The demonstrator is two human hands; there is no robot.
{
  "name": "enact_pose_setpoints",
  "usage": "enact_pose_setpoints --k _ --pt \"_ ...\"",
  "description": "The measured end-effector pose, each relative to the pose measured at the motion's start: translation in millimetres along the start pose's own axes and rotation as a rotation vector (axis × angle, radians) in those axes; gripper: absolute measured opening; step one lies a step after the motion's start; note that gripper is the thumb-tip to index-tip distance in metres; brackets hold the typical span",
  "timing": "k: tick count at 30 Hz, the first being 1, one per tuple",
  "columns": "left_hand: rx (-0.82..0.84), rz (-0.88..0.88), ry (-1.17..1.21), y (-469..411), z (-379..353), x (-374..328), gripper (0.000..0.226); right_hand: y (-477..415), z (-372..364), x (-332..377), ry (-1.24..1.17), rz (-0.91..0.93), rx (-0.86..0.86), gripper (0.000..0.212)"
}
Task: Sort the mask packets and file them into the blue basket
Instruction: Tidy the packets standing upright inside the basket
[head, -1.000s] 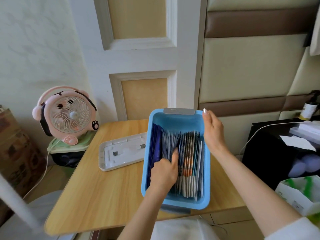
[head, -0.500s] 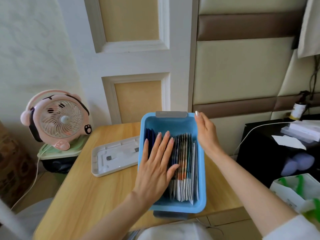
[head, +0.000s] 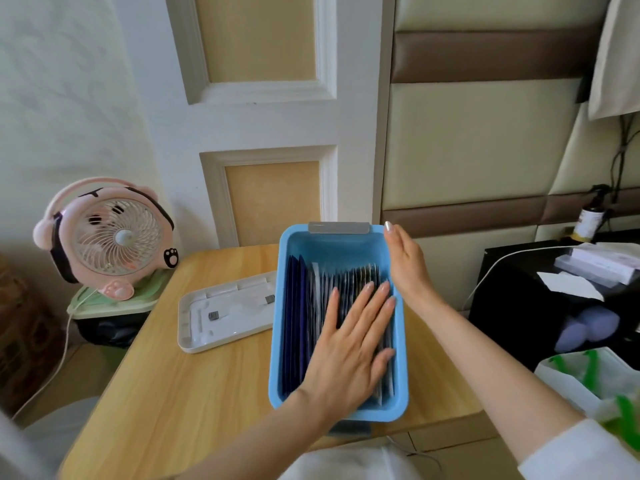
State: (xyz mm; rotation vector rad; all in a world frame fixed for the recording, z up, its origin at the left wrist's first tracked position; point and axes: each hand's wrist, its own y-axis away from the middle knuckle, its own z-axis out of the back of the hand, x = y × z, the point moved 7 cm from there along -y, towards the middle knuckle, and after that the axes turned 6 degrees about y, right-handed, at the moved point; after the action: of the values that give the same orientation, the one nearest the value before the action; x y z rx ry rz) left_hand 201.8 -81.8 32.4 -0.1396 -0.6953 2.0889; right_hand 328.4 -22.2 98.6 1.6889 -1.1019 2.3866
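Blue basket (head: 276, 323): on the wooden counter (head: 173, 375), under both hands; its near end is partly covered by the left forearm.

Mask packets (head: 311, 306): filed upright on edge inside the basket, dark blue ones left of the left hand. Prints are too blurred to read, and the right-hand rows are mostly hidden.

Left hand (head: 349, 344): flat, fingers straight and spread, pressing on the packet tops.

Right hand (head: 407, 265): fingers straight along the basket's right wall by the far corner; thumb hidden.

White tray (head: 225, 313): left of the left hand.

Pink fan (head: 107, 237): further left.
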Motion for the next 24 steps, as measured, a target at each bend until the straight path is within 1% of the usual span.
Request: enact_pose_setpoints --k 2,7,10,12,16,22,24 --pt "0.014 0.041 0.042 -0.9 -4.2 5.9 0.062 -2.5 0.1 -0.9 0.015 -0.019 0.009 0.03" --pt "-0.026 0.058 0.101 0.8 0.8 17.0 0.057 -2.9 0.1 -2.6 0.027 -0.054 0.005 0.031" --pt "-0.048 0.057 0.109 1.5 3.8 19.0 0.051 -1.0 0.5 -2.6 0.032 -0.082 0.019 0.041" --pt "-0.06 0.066 0.127 2.8 4.7 19.9 0.049 -0.1 1.3 -2.2 0.035 -0.085 0.018 0.044" --pt "-0.091 0.082 0.167 3.9 6.4 19.4 0.043 2.1 1.5 -0.1 0.019 -0.078 0.012 0.038" --pt "-0.156 0.08 0.212 4.2 11.9 19.9 0.021 1.9 1.2 -0.7 0.019 -0.087 0.016 0.039" --pt "-0.174 0.089 0.233 3.8 13.7 19.4 0.022 1.7 1.1 -1.2 0.021 -0.082 0.017 0.039"
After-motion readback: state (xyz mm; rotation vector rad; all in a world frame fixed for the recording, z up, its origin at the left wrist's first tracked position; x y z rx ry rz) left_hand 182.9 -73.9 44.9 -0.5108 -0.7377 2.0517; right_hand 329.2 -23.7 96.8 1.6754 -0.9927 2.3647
